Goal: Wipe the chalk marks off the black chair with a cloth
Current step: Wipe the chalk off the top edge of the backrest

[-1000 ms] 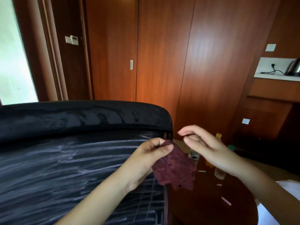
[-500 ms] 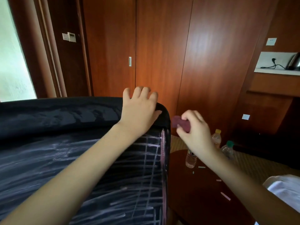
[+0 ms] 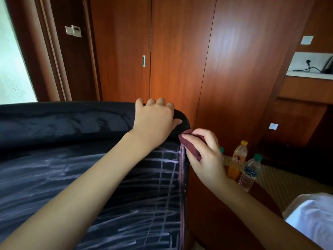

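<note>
Black chair (image 3: 63,121): padded back fills the lower left of the head view, its top roll glossy, the panel below covered in white chalk marks (image 3: 137,210), smeared streaks to the left and a scrawled grid near the right edge, where a pinkish seam runs down. Room: reddish-brown wooden wall panels (image 3: 180,60) behind, a bright window at far left, wall switches beside a dark door. Left hand (image 3: 155,121): laid over the chair's top right corner, fingers hooked over the roll, gripping it. Right hand (image 3: 205,152): fingers curled round a bunched maroon cloth (image 3: 189,144), pressed to the chair's right edge just under that corner. Beyond the chair, low right: a round dark table (image 3: 225,213) carrying three plastic bottles (image 3: 249,172), one partly hidden by the right hand. White fabric at the lower right corner.
</note>
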{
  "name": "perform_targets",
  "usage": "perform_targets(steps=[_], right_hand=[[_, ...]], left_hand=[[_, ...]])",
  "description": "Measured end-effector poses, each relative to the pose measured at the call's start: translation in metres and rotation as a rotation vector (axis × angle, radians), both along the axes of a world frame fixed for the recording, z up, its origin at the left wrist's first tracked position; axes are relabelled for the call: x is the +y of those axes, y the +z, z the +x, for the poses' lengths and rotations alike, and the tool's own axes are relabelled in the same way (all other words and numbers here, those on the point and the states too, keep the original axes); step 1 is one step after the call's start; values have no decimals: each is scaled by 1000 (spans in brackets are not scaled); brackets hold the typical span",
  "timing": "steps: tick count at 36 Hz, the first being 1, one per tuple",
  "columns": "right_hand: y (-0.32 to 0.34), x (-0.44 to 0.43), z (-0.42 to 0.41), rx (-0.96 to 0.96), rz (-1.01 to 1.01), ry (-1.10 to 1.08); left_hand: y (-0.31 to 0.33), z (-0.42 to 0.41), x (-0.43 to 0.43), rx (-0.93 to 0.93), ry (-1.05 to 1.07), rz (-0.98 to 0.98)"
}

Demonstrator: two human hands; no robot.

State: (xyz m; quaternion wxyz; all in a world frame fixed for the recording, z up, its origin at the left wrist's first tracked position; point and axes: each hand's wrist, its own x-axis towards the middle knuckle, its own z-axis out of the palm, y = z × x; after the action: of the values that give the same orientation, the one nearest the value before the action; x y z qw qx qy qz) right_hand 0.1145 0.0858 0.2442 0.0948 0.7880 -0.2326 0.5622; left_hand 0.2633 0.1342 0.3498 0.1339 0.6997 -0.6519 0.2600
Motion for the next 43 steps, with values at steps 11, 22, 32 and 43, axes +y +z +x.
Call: perform_targets(steps=[11,22,32,43], right_hand=[[-1,12,-2,235,-45,-86],[-27,36,-31,387,81,81],[54,24,6,297,-37,67],[-6,13,0,338,-17,176]], left_hand=[[-1,0,-1,-2,-10,4],[8,2,9,36,-59,55],[23,41,34,58,33,105],[13,59,34,63,-28,51]])
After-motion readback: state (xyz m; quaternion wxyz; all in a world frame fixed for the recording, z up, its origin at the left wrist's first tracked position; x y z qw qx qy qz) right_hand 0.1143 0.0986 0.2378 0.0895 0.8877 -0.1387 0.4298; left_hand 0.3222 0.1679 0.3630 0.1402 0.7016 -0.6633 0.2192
